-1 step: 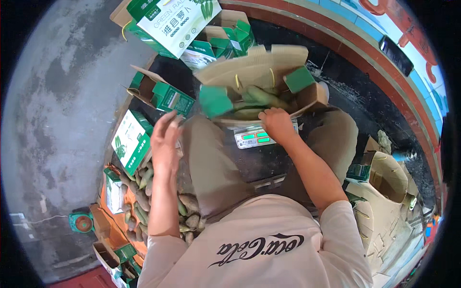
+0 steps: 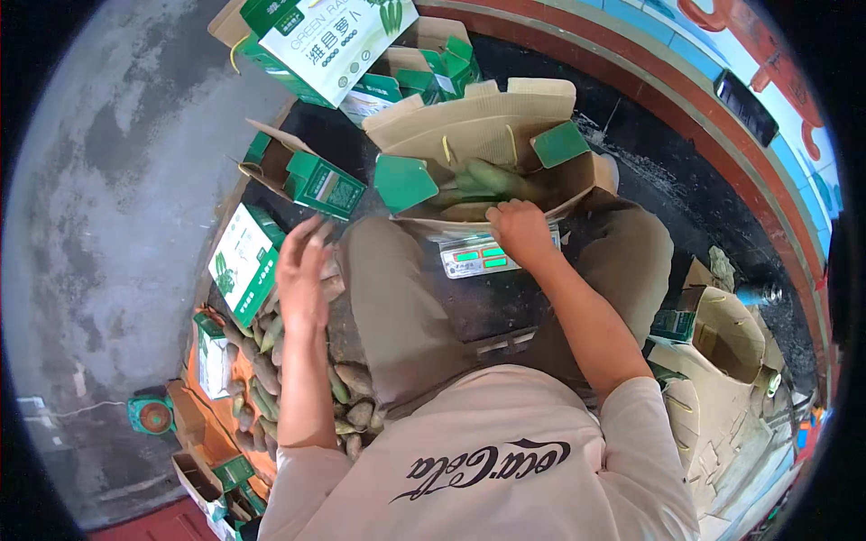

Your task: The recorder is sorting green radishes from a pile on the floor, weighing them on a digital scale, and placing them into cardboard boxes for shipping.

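Plainly, the right hand [image 2: 519,230] rested, fingers curled, on the near rim of the open carton [image 2: 478,135] that sat on the scale [image 2: 478,257], steadying it; green radishes [image 2: 492,178] lay inside. The left hand [image 2: 302,270], fingers spread and empty, hovered over the radish heap [image 2: 271,361] on the floor.

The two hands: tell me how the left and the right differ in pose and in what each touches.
The left hand is open, fingers spread, over the pile of green vegetables at the person's left; the right hand is curled at the front edge of the open cardboard box.
The left hand holds nothing that shows; the right hand's fingers rest on the box edge, above the scale.
Both are bare.
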Demonstrator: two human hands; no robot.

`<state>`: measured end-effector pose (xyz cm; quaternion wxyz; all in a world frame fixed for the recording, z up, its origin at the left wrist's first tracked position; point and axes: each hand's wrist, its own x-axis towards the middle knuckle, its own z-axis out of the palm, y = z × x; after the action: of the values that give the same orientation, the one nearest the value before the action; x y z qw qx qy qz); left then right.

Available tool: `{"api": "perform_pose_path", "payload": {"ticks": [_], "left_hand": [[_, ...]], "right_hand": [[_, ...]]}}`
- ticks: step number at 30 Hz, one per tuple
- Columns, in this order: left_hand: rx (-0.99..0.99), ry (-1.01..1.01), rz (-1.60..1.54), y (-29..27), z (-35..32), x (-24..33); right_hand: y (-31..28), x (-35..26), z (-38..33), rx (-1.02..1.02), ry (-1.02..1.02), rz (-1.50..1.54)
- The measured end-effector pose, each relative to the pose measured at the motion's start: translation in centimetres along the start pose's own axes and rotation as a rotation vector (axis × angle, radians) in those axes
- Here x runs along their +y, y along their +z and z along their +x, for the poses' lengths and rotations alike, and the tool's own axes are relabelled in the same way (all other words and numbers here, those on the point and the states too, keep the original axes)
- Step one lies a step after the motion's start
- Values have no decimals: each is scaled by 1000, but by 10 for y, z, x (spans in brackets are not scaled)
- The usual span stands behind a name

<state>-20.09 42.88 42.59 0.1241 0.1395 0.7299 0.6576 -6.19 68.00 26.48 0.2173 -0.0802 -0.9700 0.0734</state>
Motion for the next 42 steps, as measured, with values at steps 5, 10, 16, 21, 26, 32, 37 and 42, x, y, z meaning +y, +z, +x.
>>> {"api": "perform_pose_path", "payload": {"ticks": [5, 10, 16, 21, 26, 32, 37, 42], "left_hand": [[198, -102, 322, -99, -31, -76], [136, -426, 740, -195, -111, -213], [-156, -925, 1169, -227, -221, -327], [-261, -1241, 1124, -259, -329, -420], [-579, -1167, 1088, -204, -348, -401], [-430, -1324, 1090, -171, -327, -345], [-267, -1321, 1052, -185, -354, -367], [-458, -1331, 1194, -183, -328, -354]], "right_hand": [[-6, -3, 9, -98, 34, 17], [-8, -7, 11, -133, 12, 19], [-13, -4, 8, -194, -25, 19], [-12, -11, 13, -146, -37, 44], [-15, -6, 7, -205, -10, 2], [-15, -8, 7, -192, -15, -8], [-23, -21, 14, -238, 23, -16], [-21, -15, 12, -235, 9, -12]]}}
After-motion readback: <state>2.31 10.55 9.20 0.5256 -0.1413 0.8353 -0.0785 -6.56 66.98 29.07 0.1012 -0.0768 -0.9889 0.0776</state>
